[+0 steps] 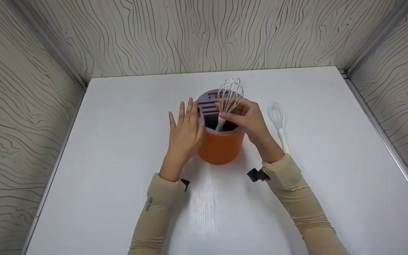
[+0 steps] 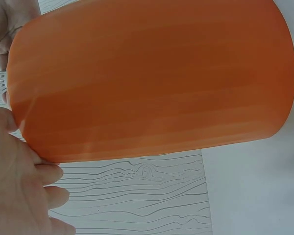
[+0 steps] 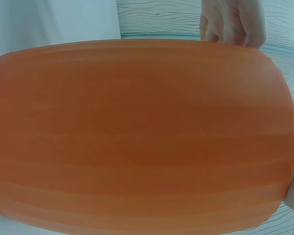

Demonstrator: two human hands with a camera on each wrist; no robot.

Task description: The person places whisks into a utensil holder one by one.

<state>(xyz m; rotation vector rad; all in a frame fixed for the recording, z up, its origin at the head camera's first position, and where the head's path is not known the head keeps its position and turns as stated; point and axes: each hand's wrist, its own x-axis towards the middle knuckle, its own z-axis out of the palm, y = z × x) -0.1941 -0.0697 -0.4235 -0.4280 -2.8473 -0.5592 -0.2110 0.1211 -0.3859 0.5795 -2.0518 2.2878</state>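
Note:
An orange utensil holder (image 1: pixel 221 150) with a grey slotted top (image 1: pixel 210 100) stands upright on the table. My right hand (image 1: pixel 257 122) pinches a whisk (image 1: pixel 221 120) near the base of its wires. The wire end points up, and the white handle's lower part is inside the large front opening. My left hand (image 1: pixel 185 136) rests against the holder's left rim, its fingers straight and spread. Both wrist views are mostly filled by the orange wall (image 2: pixel 152 83), with the left hand (image 3: pixel 232 22) at the top of the right wrist view.
A second white whisk (image 1: pixel 282 138) lies on the white table (image 1: pixel 119 141) to the right, partly behind the right forearm. Wood-grain patterned panels (image 1: pixel 197 35) enclose the table at the back and both sides.

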